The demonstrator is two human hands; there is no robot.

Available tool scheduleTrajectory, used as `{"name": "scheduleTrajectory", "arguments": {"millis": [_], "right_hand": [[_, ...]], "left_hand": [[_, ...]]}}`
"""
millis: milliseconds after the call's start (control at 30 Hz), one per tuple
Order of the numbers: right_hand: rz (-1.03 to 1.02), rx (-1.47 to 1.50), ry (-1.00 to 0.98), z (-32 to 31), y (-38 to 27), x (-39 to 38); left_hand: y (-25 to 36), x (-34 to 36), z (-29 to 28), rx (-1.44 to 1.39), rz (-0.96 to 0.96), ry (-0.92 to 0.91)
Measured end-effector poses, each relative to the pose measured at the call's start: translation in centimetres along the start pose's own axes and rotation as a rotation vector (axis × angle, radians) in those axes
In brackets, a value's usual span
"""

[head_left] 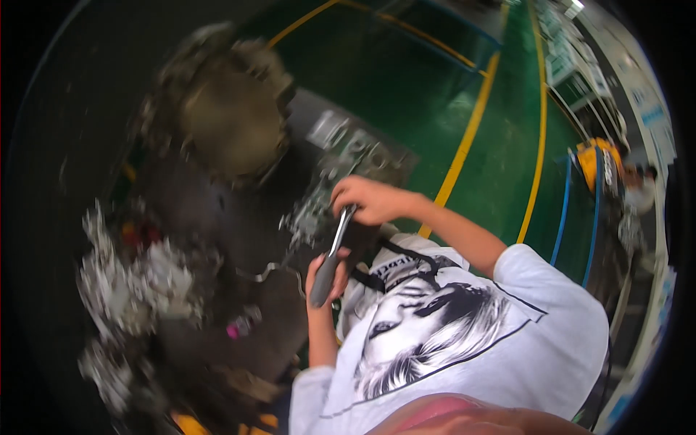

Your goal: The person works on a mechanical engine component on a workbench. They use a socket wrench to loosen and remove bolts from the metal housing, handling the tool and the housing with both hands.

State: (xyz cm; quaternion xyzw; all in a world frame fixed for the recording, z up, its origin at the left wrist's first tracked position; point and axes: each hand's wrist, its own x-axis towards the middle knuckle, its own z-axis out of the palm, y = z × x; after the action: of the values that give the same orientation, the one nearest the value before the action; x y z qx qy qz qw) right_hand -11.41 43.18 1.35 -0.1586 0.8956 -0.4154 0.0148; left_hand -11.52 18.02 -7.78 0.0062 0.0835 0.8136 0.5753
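Note:
A ratchet wrench [338, 239] with a grey handle and shiny metal shaft is held between my two hands, in front of my body. My right hand [367, 199] is closed around its head end, with the fingers curled over it. The grey handle lies across the palm of my left hand [336, 274], which grips it from behind, the thumb beside the shaft. Beyond my hands, loose metal parts [353, 148] lie spread on a dark worktable [239, 217]. A large, rough metal casting [235, 119], brownish on its face and blurred, stands on the table's far left.
A heap of crumpled whitish material [156, 283] lies at the left, near a small pink item [233, 331]. A bent silver rod [270, 271] rests by my left hand. Green floor with yellow lines [464, 152] extends beyond. A yellow machine [599, 167] stands far right.

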Motion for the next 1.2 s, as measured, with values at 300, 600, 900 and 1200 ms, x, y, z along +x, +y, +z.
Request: {"name": "scheduleTrajectory", "arguments": {"millis": [300, 600, 900, 1200], "right_hand": [[0.836, 0.545, 0.214, -0.2, -1.3, -0.1], [0.283, -0.149, -0.332, -0.2, -2.9, -1.0], [0.232, -0.384, -0.211, -0.8, -2.3, -0.8], [-0.157, -0.484, 0.02, 0.0, 0.5, -0.1]], "left_hand": [[-6.2, 7.4, 4.3, 0.288, -0.189, 0.011], [-5.8, 8.7, 0.1, 0.592, -0.131, 0.201], [-2.4, 7.3, -3.5, -0.063, 0.047, 0.467], [-3.4, 13.6, -8.2, -0.338, 0.166, 0.402]]}}
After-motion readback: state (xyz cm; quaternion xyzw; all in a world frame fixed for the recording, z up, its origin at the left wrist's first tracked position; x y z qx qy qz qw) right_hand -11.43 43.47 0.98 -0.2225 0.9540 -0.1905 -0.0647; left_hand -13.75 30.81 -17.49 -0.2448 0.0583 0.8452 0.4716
